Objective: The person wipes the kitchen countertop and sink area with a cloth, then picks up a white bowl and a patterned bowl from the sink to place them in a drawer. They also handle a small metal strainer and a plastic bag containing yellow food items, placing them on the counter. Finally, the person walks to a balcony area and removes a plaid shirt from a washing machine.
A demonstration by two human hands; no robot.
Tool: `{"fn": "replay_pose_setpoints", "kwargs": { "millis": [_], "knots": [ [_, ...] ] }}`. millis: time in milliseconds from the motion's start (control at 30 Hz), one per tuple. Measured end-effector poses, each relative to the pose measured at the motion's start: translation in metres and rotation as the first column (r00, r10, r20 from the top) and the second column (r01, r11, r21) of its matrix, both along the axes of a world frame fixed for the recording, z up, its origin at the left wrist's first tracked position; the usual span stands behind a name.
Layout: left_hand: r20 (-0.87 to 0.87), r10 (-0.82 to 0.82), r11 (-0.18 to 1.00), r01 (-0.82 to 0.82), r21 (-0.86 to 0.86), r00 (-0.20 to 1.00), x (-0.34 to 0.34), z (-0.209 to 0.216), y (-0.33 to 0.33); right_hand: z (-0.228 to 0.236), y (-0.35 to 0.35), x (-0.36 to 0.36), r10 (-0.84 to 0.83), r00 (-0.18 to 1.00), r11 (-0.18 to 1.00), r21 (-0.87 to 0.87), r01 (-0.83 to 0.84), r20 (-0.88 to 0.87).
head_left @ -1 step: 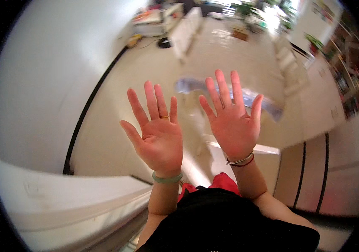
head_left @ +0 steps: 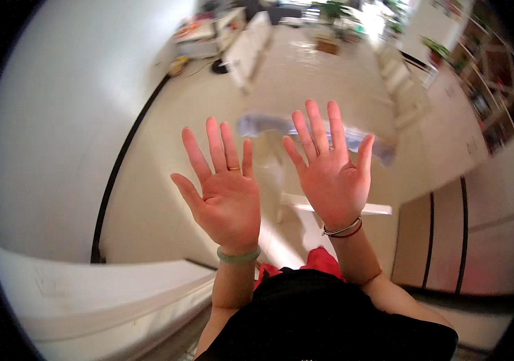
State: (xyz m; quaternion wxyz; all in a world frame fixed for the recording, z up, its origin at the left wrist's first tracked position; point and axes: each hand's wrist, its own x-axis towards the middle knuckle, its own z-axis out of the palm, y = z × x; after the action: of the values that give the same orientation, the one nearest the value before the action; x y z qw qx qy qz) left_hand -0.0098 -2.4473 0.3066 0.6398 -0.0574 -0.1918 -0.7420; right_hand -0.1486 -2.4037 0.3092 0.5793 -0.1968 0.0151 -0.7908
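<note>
We hold our left hand (head_left: 228, 195) and right hand (head_left: 330, 174) up, fingers spread, empty, above the pale floor (head_left: 305, 78); a grey mat (head_left: 257, 125) lies beyond.

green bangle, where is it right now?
In the head view the green bangle sits on the wrist of the left hand, lower centre of the picture, just above the black garment and left of the right hand.

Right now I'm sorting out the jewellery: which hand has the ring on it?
The left hand: a thin gold ring on one finger, green bangle at its wrist. The right hand has bare fingers.
</note>
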Motion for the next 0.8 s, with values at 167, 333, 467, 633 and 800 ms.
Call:
{"fn": "replay_pose_setpoints", "kwargs": {
  "millis": [167, 333, 467, 633, 800],
  "knots": [
    [0.027, -0.305, 0.95, 0.306, -0.066, 0.952, -0.143, -0.002, 0.054, 0.0, 0.093, -0.124, -0.286, 0.957, 0.957, -0.039, 0.288, 0.045],
    [-0.069, -0.511, 0.859, 0.509, -0.047, 0.857, -0.284, -0.016, 0.122, -0.008, 0.177, -0.24, -0.452, 0.892, 0.89, -0.056, 0.452, 0.016],
    [-0.053, -0.654, 0.755, 0.656, 0.018, 0.755, -0.395, -0.015, 0.169, -0.006, 0.231, -0.335, -0.572, 0.82, 0.82, -0.018, 0.572, -0.014],
    [0.004, -0.699, 0.715, 0.698, -0.039, 0.716, -0.505, -0.017, 0.2, -0.011, 0.272, -0.426, -0.659, 0.751, 0.75, -0.047, 0.66, 0.033],
    [0.048, -0.726, 0.687, 0.727, 0.002, 0.686, -0.61, -0.028, 0.199, -0.023, 0.271, -0.53, -0.706, 0.704, 0.703, -0.052, 0.71, 0.073]
  ]
}}
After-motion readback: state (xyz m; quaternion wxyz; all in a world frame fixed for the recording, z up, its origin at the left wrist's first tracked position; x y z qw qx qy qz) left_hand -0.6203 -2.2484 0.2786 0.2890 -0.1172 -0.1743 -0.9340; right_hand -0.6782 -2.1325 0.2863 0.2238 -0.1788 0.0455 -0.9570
